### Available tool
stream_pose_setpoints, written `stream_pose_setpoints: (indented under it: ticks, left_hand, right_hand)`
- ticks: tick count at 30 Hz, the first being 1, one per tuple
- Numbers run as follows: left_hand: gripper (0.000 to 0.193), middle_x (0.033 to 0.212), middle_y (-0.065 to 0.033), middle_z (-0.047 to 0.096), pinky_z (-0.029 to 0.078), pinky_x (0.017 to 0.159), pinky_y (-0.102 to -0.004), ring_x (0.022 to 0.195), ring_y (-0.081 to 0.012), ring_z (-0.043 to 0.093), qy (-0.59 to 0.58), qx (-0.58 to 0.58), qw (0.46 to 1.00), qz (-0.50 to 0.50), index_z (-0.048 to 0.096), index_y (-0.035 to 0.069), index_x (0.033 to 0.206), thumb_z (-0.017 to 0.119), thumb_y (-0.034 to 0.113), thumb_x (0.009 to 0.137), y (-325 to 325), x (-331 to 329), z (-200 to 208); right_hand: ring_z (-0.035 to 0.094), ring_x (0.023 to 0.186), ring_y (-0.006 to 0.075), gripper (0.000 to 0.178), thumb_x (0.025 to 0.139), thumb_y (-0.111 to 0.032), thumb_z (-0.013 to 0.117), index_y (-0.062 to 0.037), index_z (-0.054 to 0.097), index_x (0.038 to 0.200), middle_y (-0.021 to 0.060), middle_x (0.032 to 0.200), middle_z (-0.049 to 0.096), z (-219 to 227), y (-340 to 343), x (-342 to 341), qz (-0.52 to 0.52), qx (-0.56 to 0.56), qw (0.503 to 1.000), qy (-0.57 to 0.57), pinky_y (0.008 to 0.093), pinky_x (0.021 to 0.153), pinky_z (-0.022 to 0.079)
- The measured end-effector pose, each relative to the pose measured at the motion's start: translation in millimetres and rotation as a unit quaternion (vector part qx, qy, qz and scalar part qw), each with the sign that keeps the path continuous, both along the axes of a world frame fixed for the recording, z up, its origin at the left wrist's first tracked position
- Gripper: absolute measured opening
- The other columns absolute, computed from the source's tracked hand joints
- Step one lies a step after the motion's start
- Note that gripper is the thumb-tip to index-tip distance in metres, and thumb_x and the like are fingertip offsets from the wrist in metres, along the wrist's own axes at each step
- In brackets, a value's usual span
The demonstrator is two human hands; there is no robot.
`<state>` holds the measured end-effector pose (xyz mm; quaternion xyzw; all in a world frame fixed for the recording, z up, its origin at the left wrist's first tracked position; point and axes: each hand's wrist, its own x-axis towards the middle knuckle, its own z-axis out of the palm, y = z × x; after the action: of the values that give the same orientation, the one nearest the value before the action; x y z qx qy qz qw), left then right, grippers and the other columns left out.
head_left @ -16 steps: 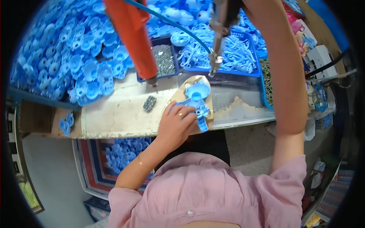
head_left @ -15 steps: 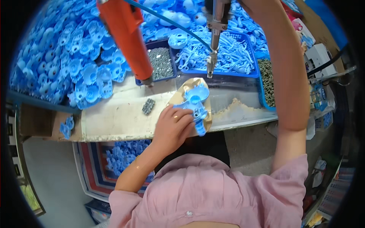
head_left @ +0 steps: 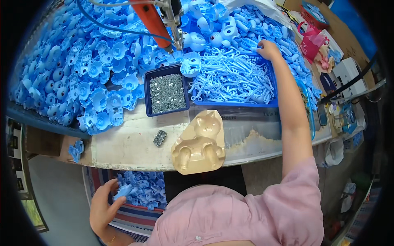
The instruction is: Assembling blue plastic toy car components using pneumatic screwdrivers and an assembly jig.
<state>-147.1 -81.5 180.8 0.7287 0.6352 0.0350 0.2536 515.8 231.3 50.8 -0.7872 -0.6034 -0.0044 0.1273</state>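
At the lower left, my left hand (head_left: 104,207) is open, thumb and fingers apart, over a striped box (head_left: 88,180) of blue toy pieces. A blurred blue toy piece (head_left: 124,191) is by its fingertips. My right arm stretches over the table, and my right hand (head_left: 269,50) is at the back pile with bent fingers on a blue plastic part (head_left: 249,44). In front of me lies a tan mould (head_left: 199,141) with an animal-shaped hollow, nothing in it. An orange power screwdriver (head_left: 152,23) hangs above the table beside a metal fitting (head_left: 176,35).
Blue shells (head_left: 82,74) are heaped at the left and back. A dark tray (head_left: 146,96) holds small screws; a blue basket (head_left: 234,103) holds thin blue parts. A small metal block (head_left: 160,138) lies left of the mould. A pink basket (head_left: 310,47) stands at the back right.
My left hand has lifted the blue toy off the mould and moved down left to the striped box. My right hand has gone from above to the back pile. The screwdriver has swung up and away.
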Motion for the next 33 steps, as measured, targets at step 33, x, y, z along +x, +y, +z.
stream_pose_setpoints:
  ticks: [33]
  left_hand:
    - [0.038, 0.089, -0.0080, 0.071, 0.051, 0.060, -0.0354, 0.071, -0.0244, 0.067, -0.248, 0.124, 0.928, -0.249, 0.061, 0.011, 0.123, 0.072, 0.016, 0.088, 67.9, 246.0, -101.4]
  right_hand:
    - [0.067, 0.069, 0.0124, 0.020, 0.096, -0.019, 0.065, -0.0006, 0.069, 0.091, 0.0039, 0.084, 0.072, 58.4, -153.9, -112.0, 0.172, -0.056, 0.876, 0.447, 0.0273, 0.063, 0.052]
